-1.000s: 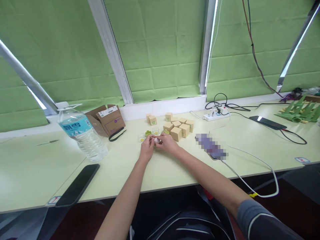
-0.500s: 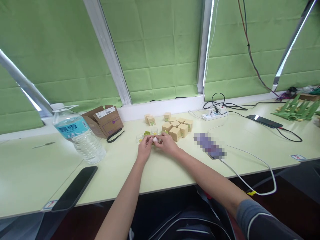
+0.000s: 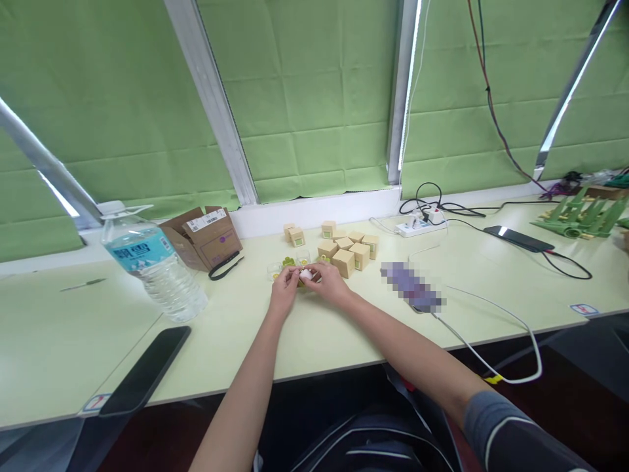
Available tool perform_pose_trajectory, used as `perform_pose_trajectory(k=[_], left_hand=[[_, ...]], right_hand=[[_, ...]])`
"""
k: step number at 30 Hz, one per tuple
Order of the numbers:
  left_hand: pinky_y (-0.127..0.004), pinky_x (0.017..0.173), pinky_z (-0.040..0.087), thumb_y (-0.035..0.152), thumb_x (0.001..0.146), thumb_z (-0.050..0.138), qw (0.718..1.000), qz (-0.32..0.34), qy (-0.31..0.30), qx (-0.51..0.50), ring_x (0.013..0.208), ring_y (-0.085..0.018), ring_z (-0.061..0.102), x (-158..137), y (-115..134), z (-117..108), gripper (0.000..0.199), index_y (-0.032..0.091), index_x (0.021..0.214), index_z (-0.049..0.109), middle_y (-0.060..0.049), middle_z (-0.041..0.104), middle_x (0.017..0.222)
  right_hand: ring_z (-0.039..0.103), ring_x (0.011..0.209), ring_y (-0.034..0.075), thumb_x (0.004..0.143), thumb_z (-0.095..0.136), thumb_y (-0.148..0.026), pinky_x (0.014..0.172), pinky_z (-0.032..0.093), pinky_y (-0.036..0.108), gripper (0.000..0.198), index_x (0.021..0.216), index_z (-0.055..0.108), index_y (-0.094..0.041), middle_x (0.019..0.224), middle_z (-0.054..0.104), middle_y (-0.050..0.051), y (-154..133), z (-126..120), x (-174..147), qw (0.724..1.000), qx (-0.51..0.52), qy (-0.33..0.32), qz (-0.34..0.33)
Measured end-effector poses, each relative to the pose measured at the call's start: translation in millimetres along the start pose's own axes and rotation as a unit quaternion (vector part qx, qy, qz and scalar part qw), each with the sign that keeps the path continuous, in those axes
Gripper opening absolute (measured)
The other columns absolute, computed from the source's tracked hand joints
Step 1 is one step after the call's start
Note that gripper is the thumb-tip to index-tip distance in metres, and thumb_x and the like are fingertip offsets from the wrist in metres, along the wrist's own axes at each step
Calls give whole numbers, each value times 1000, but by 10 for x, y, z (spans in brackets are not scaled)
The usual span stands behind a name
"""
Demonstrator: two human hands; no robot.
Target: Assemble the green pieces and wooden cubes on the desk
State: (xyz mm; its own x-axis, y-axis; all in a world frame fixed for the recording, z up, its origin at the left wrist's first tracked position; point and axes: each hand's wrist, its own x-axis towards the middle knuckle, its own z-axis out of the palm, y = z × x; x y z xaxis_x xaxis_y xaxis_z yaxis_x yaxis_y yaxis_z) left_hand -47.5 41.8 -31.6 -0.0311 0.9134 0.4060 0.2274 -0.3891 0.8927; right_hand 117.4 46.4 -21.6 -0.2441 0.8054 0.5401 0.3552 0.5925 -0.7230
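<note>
My left hand [image 3: 285,288] and my right hand [image 3: 329,282] meet over the table, fingers bent around a small white rounded piece [image 3: 306,274]. Both hands grip it from either side; its exact kind is too small to make out. Just beyond the fingertips lie a green flower-shaped piece [image 3: 288,261] and clear pieces with yellow centres, one a small clear cup-like piece [image 3: 303,257]. Several small tan cardboard boxes [image 3: 344,263] stand behind and to the right of my right hand. Part of what is under my fingers stays hidden.
To the left stand a large water bottle [image 3: 157,262] and an open brown carton [image 3: 206,239] with a black strap [image 3: 225,267]. A black phone [image 3: 146,370] lies near the front edge. Rightward are a blurred-out phone [image 3: 411,286], white cable, power strip [image 3: 421,227] and another phone [image 3: 519,238].
Hardly anything differs. My fingers have shifted slightly around the white piece, which shows a little more now. The boxes and other things stay where they were.
</note>
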Motion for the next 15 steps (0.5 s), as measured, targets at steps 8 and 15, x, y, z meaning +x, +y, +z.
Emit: perform_pose_trajectory(k=[8,15], left_hand=[[-38,86,57,57,88,58,998,27,3,53,92,-23,71,-16,-16,-29,43,18,101,69,-10,75,100],[-37,85,56,49,90,58,994,48,5,94,88,-22,70,-29,24,-48,34,19,100,72,-8,76,98]], right_hand=[[60,71,12,88,73,-30,80,50,27,22,108,80,-23,79,59,0,-6,-24,5,999,-50,-21,-7],[57,71,13,88,72,-30,76,48,26,24,108,81,-21,78,57,1,2,0,7,996,-78,-31,-11]])
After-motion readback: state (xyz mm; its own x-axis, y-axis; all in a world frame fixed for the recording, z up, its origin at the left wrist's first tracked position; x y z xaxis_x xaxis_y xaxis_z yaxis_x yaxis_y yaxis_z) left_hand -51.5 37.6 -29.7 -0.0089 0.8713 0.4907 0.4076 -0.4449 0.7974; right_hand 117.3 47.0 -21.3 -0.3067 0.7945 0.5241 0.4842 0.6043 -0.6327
